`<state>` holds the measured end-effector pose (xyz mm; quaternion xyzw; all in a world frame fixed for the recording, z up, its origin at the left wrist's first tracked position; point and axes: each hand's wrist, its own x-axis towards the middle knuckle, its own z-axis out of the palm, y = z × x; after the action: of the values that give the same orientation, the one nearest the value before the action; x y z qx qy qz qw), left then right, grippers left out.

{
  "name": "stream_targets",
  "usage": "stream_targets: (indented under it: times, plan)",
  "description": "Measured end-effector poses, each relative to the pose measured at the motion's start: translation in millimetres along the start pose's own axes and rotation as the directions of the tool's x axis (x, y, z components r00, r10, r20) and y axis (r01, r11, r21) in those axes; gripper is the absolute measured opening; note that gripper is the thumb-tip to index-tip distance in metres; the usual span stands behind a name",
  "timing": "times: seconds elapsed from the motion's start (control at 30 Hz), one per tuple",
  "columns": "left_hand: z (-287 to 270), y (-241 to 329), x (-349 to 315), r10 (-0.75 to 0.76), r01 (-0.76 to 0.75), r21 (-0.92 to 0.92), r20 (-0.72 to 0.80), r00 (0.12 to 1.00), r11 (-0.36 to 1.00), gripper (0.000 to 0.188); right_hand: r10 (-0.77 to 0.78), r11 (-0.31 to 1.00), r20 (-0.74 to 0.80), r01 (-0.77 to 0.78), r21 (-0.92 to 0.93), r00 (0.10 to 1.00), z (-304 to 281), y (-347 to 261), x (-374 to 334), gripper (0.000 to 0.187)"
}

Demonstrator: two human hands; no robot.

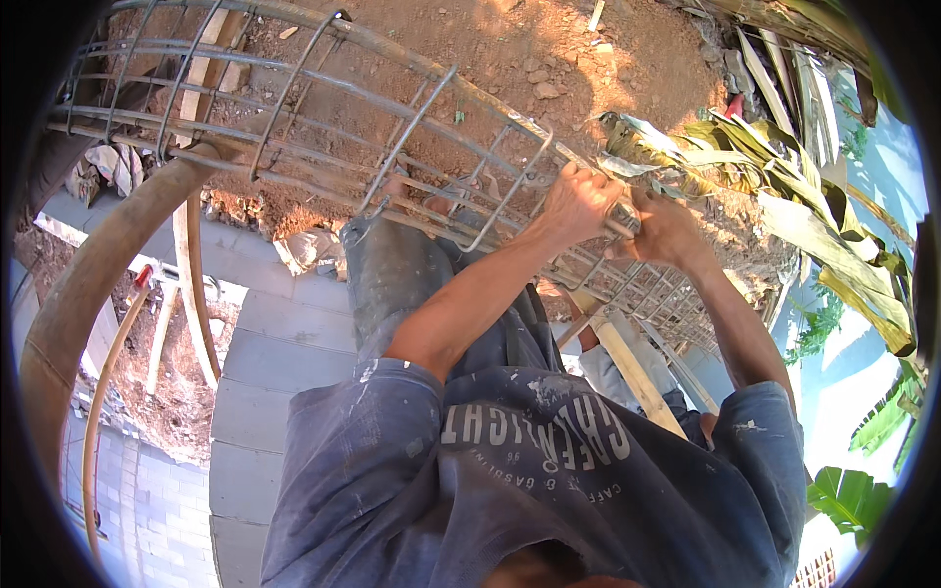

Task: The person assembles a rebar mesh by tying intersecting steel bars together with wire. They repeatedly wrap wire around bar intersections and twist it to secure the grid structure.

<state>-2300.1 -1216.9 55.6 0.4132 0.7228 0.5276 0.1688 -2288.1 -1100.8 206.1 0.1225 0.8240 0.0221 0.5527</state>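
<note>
A long cage of steel rebar point(392, 152), with square stirrups point(505, 196) around its long bars, runs across in front of me from upper left to lower right. My left hand point(580, 204) is closed in a fist at the cage's upper long bar, right of the last wide stirrup. Close beside it, my right hand point(668, 230) curls its fingers around the same part of the bar, thumb side toward the left hand. Both forearms reach up from my blue shirt sleeves. What lies inside the fingers is mostly hidden.
Reddish soil point(549, 69) lies beyond the cage. Dry banana leaves point(774, 167) hang at the right. A thick wooden pole point(108, 265) curves along the left, near a grey block wall point(279, 353). Below the cage are a plank point(637, 372) and another person's leg point(627, 363).
</note>
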Motion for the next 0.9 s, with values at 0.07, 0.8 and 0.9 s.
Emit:
stream_targets:
  times: [0.07,0.8,0.9]
  plan:
    - [19,-8,7,-0.019,0.017,-0.015,-0.087,0.996,1.0,0.026,0.024,0.968,-0.182,-0.068,-0.241,0.983,6,-10,-3,0.069]
    - [-57,14,-28,0.232,-0.267,-0.076,0.747,0.623,0.961,0.045,-0.424,0.0,0.525,-0.58,0.815,0.738,94,-48,-14,0.03]
    - [-127,43,-41,0.293,-0.323,-0.026,0.492,0.819,0.946,0.068,-0.463,-0.021,0.41,-0.472,0.882,0.786,99,-59,-35,0.03]
